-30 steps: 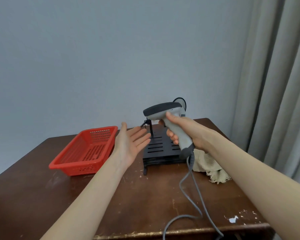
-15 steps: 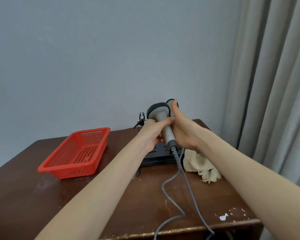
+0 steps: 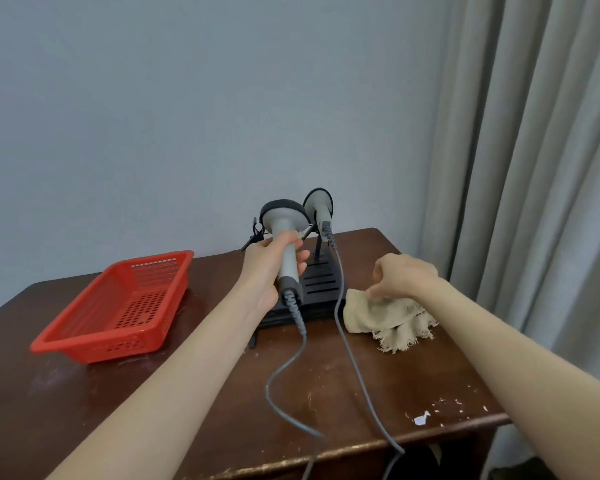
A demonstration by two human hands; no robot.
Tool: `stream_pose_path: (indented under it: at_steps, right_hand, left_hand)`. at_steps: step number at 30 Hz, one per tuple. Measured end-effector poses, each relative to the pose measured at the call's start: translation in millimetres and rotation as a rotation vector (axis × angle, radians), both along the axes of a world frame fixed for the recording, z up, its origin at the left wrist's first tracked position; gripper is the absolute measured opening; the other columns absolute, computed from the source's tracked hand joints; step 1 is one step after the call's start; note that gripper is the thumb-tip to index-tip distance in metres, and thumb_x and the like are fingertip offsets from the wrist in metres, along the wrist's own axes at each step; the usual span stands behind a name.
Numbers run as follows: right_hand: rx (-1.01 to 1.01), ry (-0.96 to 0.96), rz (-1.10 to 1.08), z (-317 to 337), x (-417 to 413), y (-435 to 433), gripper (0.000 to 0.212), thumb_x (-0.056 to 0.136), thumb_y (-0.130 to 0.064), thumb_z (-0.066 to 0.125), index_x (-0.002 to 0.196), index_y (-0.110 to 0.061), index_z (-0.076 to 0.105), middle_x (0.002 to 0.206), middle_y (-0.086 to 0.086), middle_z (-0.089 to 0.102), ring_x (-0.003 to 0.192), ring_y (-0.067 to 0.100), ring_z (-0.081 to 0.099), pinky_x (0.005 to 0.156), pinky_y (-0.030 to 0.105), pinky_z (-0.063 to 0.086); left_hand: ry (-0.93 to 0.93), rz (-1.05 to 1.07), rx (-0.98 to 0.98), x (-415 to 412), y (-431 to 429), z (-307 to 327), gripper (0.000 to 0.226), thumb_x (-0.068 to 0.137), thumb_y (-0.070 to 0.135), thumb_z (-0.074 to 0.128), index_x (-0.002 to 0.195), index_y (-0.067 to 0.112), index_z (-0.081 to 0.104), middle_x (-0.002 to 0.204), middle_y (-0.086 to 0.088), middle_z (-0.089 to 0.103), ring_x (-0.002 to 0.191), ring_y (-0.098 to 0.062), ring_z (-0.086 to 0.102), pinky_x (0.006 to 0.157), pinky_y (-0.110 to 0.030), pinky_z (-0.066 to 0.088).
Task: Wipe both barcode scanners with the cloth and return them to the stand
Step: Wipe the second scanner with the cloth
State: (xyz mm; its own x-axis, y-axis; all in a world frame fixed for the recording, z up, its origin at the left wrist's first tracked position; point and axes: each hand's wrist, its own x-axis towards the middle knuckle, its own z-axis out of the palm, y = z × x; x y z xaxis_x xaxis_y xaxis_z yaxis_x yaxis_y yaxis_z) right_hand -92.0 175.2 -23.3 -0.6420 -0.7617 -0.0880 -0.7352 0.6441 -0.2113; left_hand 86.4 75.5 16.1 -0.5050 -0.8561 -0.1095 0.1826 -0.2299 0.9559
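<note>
Your backdrop: plain pale blue-grey wall [image 3: 153,116], flat and evenly lit. On your right, a beige-grey curtain [image 3: 534,168] hangs in heavy vertical folds and runs down past the table's back right corner. You're at a dark brown wooden table [image 3: 84,410], glossy but scuffed. Finish is chipped near the front right, with white flecks [image 3: 421,418] showing. Front edge [image 3: 361,448] is worn to a paler stripe. Light is soft and diffuse.

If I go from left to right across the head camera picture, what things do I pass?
red basket → held scanner in the left hand → second scanner → cloth at the right hand → curtain
</note>
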Motion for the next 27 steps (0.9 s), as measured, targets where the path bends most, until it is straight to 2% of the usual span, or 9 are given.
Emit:
stream_pose_path:
  at_steps: [3, 5, 7, 10, 13, 17, 20, 23, 27]
  right_hand:
    - [0.125, 0.112, -0.143, -15.4, -1.3, 0.3, 0.078, 0.071, -0.070, 0.060, 0.126, -0.016, 0.045, 0.126, 0.007, 0.049, 0.112, 0.027, 0.054, 0.079, 0.036, 0.046]
    - [0.178, 0.051, -0.186, -24.4, -3.3, 0.8, 0.089, 0.068, -0.070, 0.063, 0.131, -0.014, 0.039, 0.129, 0.009, 0.046, 0.116, 0.028, 0.052, 0.082, 0.036, 0.046]
    - [0.141, -0.074, -0.195, -32.3, -8.8, 0.9, 0.075, 0.069, -0.056, 0.072, 0.123, -0.011, 0.046, 0.113, 0.006, 0.055, 0.104, 0.025, 0.057, 0.079, 0.034, 0.048]
    - [-0.095, -0.281, -0.240, -39.9, -21.7, -1.0, 0.040, 0.075, -0.032, 0.075, 0.100, -0.005, 0.059, 0.085, 0.005, 0.061, 0.072, 0.020, 0.057, 0.060, 0.026, 0.047]
    - [-0.397, -0.456, -0.295, -29.2, -32.6, -2.0, 0.033, 0.071, -0.027, 0.079, 0.092, -0.006, 0.065, 0.088, 0.009, 0.066, 0.069, 0.021, 0.059, 0.055, 0.025, 0.046]
    - [-0.825, -0.608, -0.259, 8.1, -28.1, -6.0, 0.016, 0.070, -0.015, 0.074, 0.067, -0.017, 0.059, 0.070, 0.003, 0.062, 0.071, 0.022, 0.059, 0.064, 0.030, 0.049]
    - [-1.000, -0.507, -0.152, 36.9, -9.1, -16.4, 0.011, 0.072, -0.017, 0.070, 0.075, -0.020, 0.060, 0.072, -0.002, 0.062, 0.071, 0.017, 0.059, 0.067, 0.031, 0.049]
    - [-1.063, -0.503, -0.043, 51.8, 16.6, -30.1, 0.017, 0.074, -0.017, 0.072, 0.085, -0.018, 0.059, 0.071, -0.004, 0.058, 0.067, 0.012, 0.055, 0.062, 0.027, 0.044]
    - [-1.028, -1.000, 0.119, 51.5, 40.3, -42.1, 0.009, 0.084, -0.010, 0.068, 0.086, -0.013, 0.060, 0.077, 0.002, 0.064, 0.070, 0.013, 0.062, 0.055, 0.020, 0.049]
  left_hand:
    - [-0.002, 0.014, 0.016, 1.5, -0.3, -7.4, 0.020, 0.085, 0.014, 0.067, 0.100, 0.001, 0.063, 0.103, -0.012, 0.070, 0.064, -0.013, 0.065, 0.051, -0.023, 0.052]
    - [0.000, 0.026, 0.024, 2.2, -0.2, -11.9, 0.022, 0.086, 0.015, 0.066, 0.102, 0.001, 0.063, 0.104, -0.010, 0.071, 0.061, -0.012, 0.064, 0.049, -0.023, 0.051]
    - [0.002, 0.033, 0.033, 2.5, -0.9, -15.5, 0.023, 0.087, 0.017, 0.065, 0.104, 0.001, 0.063, 0.105, -0.009, 0.071, 0.059, -0.011, 0.063, 0.048, -0.022, 0.050]
    - [0.021, 0.025, 0.072, 3.8, -2.4, -19.0, 0.022, 0.086, 0.018, 0.066, 0.101, 0.001, 0.064, 0.105, -0.008, 0.072, 0.059, -0.011, 0.061, 0.050, -0.024, 0.049]
    - [0.084, -0.009, 0.144, 4.3, -2.1, -19.6, 0.023, 0.086, 0.017, 0.067, 0.102, 0.000, 0.064, 0.107, -0.008, 0.072, 0.059, -0.010, 0.060, 0.049, -0.022, 0.050]
    - [0.205, -0.068, 0.246, 0.2, 0.5, -12.5, 0.019, 0.087, 0.016, 0.065, 0.097, 0.000, 0.064, 0.106, -0.011, 0.070, 0.058, -0.011, 0.061, 0.048, -0.020, 0.052]
    - [0.289, -0.078, 0.281, -7.4, 3.3, -2.8, 0.018, 0.088, 0.015, 0.064, 0.097, -0.001, 0.062, 0.100, -0.015, 0.070, 0.071, -0.017, 0.069, 0.065, -0.028, 0.058]
    - [0.253, -0.082, 0.212, -16.2, 4.5, -0.1, 0.018, 0.090, 0.018, 0.063, 0.099, 0.003, 0.060, 0.107, -0.017, 0.069, 0.097, -0.030, 0.068, 0.087, -0.047, 0.054]
    - [0.201, -0.040, 0.212, -17.2, 0.3, -0.3, 0.031, 0.083, 0.024, 0.070, 0.105, 0.004, 0.062, 0.103, -0.017, 0.069, 0.098, -0.036, 0.067, 0.091, -0.058, 0.049]
